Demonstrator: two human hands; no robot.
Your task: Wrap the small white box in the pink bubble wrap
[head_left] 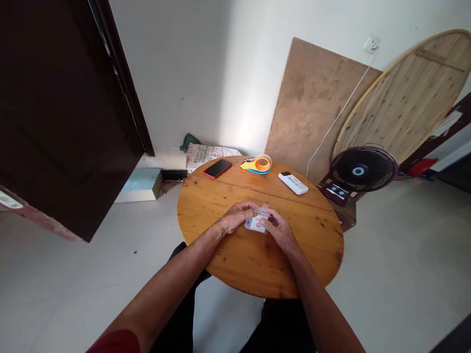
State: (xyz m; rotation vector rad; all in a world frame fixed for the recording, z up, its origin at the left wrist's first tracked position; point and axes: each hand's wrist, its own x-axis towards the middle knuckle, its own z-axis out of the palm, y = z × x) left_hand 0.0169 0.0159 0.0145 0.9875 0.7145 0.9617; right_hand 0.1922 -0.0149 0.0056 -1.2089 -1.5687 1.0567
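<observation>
So we've got both hands on 1 small packet (254, 224), white with reddish print and a clear wrap, right around the middle of the round wooden tabletop (235, 264). Our left hand (235, 218) has its grip pinching the packet's left side, thumb across the top edge. Our right hand (282, 231) is pinching the right side, thumb on the printed face and fingers round behind. Can't tell if the packet's underside touches the wood.

Past our hands there are 3 more things on the tabletop: a black phone (218, 169) with a red edge over on the left, an orange and blue tape dispenser (256, 165) in the middle, and a white device (293, 183) on the right, all well apart from the packet.

Behind that we've got a printed sack (211, 153) just beside the far edge, plus a brown board (309, 98) leaning on the wall with a white cord (340, 113) running down across it. Off to the right, a dark fan (362, 170) sits in front of a big wooden disc (412, 93).
</observation>
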